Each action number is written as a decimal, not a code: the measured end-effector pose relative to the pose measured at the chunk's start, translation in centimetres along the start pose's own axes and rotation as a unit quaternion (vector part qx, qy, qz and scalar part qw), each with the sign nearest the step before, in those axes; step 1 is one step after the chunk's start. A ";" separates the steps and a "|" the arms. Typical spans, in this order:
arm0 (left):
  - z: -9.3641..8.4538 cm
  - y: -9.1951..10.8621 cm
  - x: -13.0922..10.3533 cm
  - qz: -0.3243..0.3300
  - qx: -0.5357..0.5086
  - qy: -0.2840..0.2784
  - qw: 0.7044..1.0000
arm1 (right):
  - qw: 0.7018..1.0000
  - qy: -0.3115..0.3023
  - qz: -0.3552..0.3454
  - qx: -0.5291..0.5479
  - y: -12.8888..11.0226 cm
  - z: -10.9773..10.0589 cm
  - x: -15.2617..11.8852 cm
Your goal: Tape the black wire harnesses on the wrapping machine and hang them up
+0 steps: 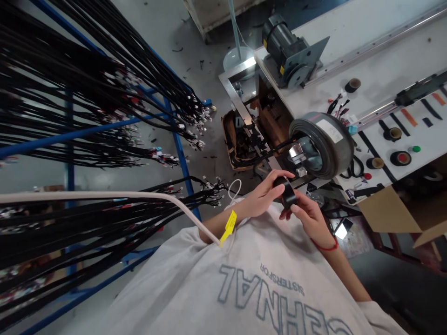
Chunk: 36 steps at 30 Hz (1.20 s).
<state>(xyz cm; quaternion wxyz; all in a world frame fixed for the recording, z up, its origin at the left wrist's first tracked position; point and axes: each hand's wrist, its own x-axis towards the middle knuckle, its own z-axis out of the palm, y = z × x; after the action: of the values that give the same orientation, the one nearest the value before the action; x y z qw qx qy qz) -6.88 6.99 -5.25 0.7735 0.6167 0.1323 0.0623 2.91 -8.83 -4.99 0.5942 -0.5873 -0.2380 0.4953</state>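
Note:
A roll of black tape (pixel 288 194) is held between both hands, close to the front of the light shirt. My left hand (pixel 267 193) grips it from the left, thumb laid over its face and fingers curled behind. On the other side my right hand (pixel 309 216), with a red cord at its wrist, has its fingers and thumb on the roll's lower right edge. Just beyond the hands is a large dark ring-shaped roll (pixel 337 144) with a white label. A metal fitting (pixel 296 153) sits in front of its centre.
Black cable bundles (pixel 139 111) with connectors hang on a blue rack (pixel 181 160) at left. A motor (pixel 282 37), scissors (pixel 356 167) and several tape rolls lie on the white bench (pixel 384 46). An open cardboard box (pixel 389 209) stands at right; a white cable (pixel 139 195) crosses left.

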 end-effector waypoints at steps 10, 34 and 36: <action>0.7 -0.6 0.9 0.099 0.003 0.015 0.995 | 0.999 0.019 -0.012 0.038 0.2 -0.4 -0.6; -0.4 0.9 2.1 0.121 0.140 -0.019 0.983 | 0.996 -0.027 0.024 0.085 0.4 -0.6 0.5; -0.4 1.0 2.1 0.132 0.151 -0.023 0.979 | 0.996 -0.012 0.019 0.082 0.9 -0.5 0.4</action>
<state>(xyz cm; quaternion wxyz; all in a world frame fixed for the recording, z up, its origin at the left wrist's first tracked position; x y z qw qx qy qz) -4.88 8.15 -4.67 0.6594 0.7395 0.0397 0.1292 3.20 -8.86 -6.00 0.6280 -0.5350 -0.1924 0.5314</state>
